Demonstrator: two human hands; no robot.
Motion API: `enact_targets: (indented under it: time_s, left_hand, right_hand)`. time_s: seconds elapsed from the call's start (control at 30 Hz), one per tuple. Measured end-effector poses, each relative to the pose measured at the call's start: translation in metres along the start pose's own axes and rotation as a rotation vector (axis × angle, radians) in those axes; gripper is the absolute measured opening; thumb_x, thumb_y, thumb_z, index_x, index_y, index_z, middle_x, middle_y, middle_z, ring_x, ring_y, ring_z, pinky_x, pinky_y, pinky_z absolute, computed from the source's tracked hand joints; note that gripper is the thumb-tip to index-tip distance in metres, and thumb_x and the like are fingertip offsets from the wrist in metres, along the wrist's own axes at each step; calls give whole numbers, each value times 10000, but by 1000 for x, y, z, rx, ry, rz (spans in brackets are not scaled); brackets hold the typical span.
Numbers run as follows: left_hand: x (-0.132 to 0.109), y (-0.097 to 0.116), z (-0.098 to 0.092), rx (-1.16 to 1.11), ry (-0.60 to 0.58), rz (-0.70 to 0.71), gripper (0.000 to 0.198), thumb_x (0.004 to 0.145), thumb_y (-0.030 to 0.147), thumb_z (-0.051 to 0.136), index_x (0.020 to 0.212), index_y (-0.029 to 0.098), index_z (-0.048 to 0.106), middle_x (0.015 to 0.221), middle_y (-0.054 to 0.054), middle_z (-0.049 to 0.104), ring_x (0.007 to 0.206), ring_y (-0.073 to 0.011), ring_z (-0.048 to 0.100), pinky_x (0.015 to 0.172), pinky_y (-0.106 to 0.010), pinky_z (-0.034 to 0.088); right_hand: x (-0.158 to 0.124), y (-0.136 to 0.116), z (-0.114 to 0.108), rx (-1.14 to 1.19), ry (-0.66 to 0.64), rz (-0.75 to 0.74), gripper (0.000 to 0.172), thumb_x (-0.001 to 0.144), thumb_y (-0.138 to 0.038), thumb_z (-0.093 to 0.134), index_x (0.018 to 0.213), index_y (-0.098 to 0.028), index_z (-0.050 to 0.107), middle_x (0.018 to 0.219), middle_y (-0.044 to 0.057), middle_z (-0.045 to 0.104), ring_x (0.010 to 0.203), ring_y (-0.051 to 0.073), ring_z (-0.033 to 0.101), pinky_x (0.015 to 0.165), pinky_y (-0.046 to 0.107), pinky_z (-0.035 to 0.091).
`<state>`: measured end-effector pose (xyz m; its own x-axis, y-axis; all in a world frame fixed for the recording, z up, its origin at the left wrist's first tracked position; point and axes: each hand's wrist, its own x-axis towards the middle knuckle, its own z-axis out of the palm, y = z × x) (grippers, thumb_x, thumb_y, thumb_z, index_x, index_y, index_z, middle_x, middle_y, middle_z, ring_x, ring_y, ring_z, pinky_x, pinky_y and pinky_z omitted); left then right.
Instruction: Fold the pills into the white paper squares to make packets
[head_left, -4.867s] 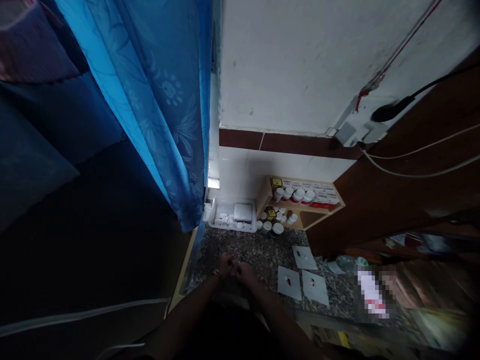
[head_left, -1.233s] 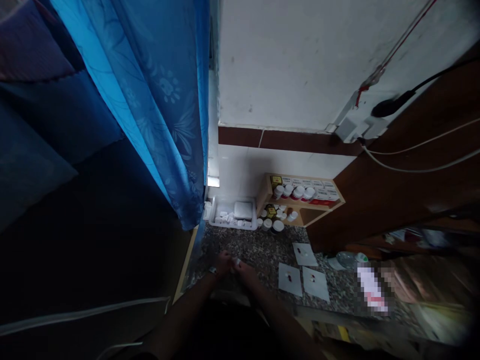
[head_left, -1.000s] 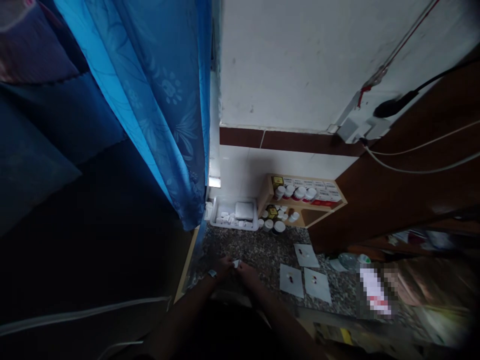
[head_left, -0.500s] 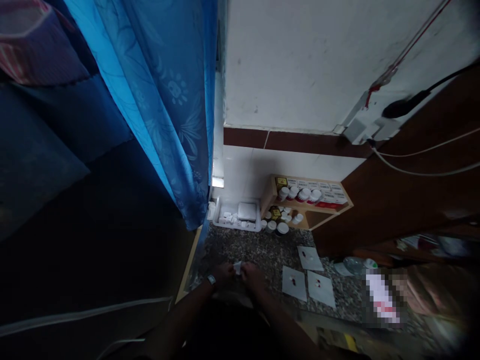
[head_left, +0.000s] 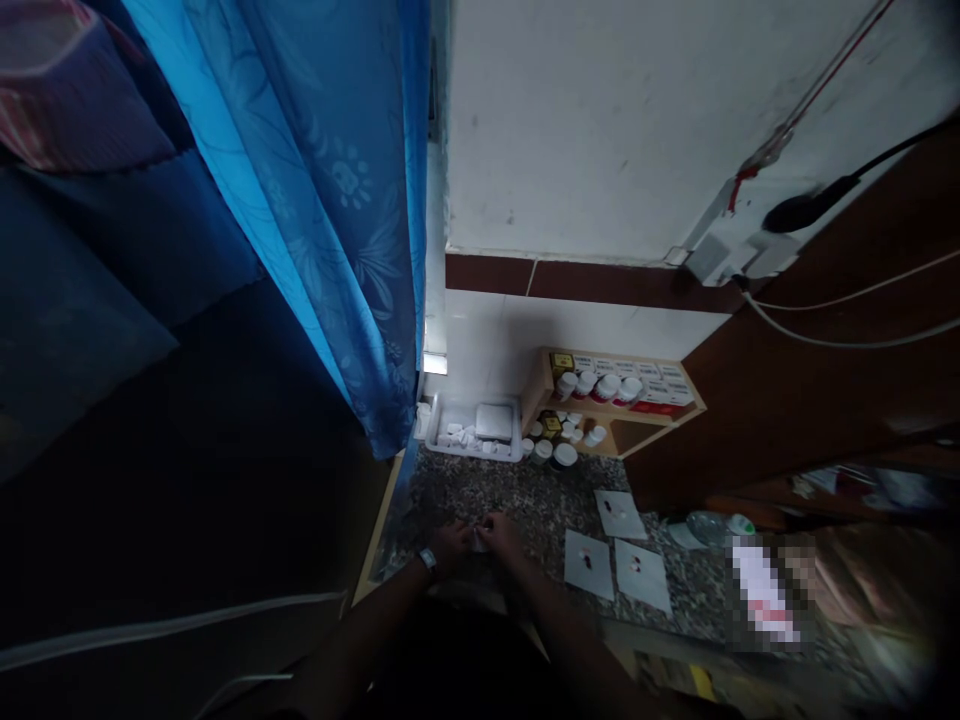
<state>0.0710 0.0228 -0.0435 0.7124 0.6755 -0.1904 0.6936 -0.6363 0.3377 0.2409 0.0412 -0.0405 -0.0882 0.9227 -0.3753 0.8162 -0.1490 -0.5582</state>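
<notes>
Close together above the speckled stone counter (head_left: 510, 490), my left hand (head_left: 451, 545) and my right hand (head_left: 502, 540) pinch a small piece of white paper (head_left: 478, 544) between them. Most of the paper is covered by fingers, and the dim light hides its contents, if any. To the right lie three white paper squares: a near one (head_left: 588, 566), another beside it (head_left: 643, 577) and one farther back (head_left: 620, 515). Each bears a few small dark red and white pills. Behind my hands, a white plastic tray (head_left: 474, 456) holds a stack of white paper and several small folded white packets.
A wooden shelf (head_left: 652, 415) with white-capped bottles and boxes stands against the wall. More bottles (head_left: 564, 457) stand before it. A clear plastic bottle (head_left: 705, 529) lies on the right. Blue curtain (head_left: 352, 220) hangs at the left; a power strip (head_left: 739, 240) with cables is on the wall.
My right hand has shifted slightly up, its fingers now covering more of the paper, which shows smaller. The sheets and tray stay where they were.
</notes>
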Motion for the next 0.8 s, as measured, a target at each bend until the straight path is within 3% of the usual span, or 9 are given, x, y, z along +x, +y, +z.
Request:
enact_targets:
  time_s: [0.27,0.47,0.63,0.8]
  left_hand:
    - [-2,1,8,45,25,105,284,897,145,435,1156,126,551,1222,-142,570,1208,-252,464,815,-346,496]
    - [-2,1,16,40,72,146,312,881,168,457,1185,136,516,1230,-154,557,1194,-247,484,831,-351,500]
    - [-4,8,14,16,78,82,293,891,178,437,1172,156,515,1223,-144,540,1127,-224,505,851,-338,475]
    - [-4,16,4,29,-22,-5,299,902,211,426,1189,161,492,1197,-117,542,1068,-230,504,824,-341,468]
  right_hand:
    - [3,6,-1,-35,-36,-14,161,761,-246,549,801,-154,674,847,53,688,795,163,593,687,230,372]
    - [-3,5,1,-122,-42,-16,170,788,-274,542,848,-165,658,863,52,682,789,168,591,671,236,362]
    - [-14,9,4,-250,-15,-193,194,848,-230,461,879,-174,645,952,78,650,915,179,559,771,242,360]
    - [-21,15,8,-303,-70,-343,213,853,-199,454,918,-178,656,981,82,629,934,181,537,796,246,360]
